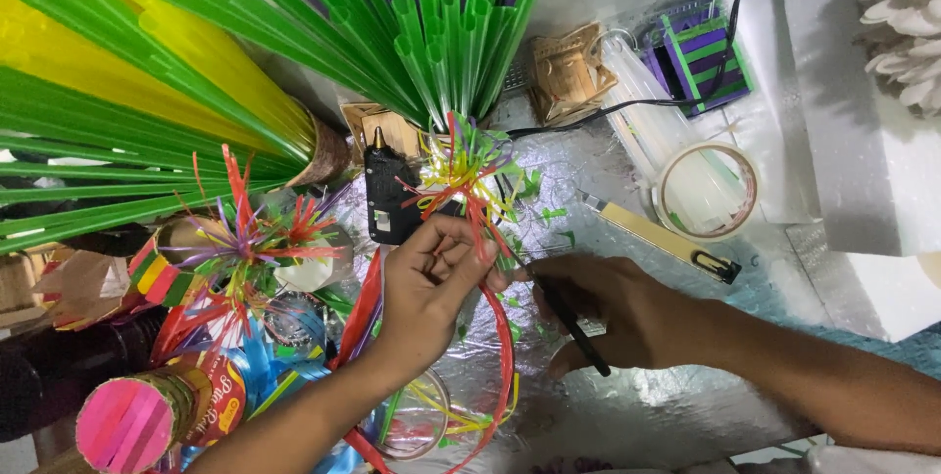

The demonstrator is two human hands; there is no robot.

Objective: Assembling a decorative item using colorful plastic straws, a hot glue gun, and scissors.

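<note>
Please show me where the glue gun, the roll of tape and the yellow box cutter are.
glue gun (389, 195), head view, on its black body.
roll of tape (668, 211), head view, on the left part of its ring.
yellow box cutter (652, 234), head view, on the middle of its yellow handle.

A round tube-shaped package (147, 413) lies low and well left of the fingers (461, 249), its end striped pink, its side carrying a red and yellow label (223, 398). Up and right of the fingers, a clear plastic box (701, 52) holds purple and green strips.
</note>
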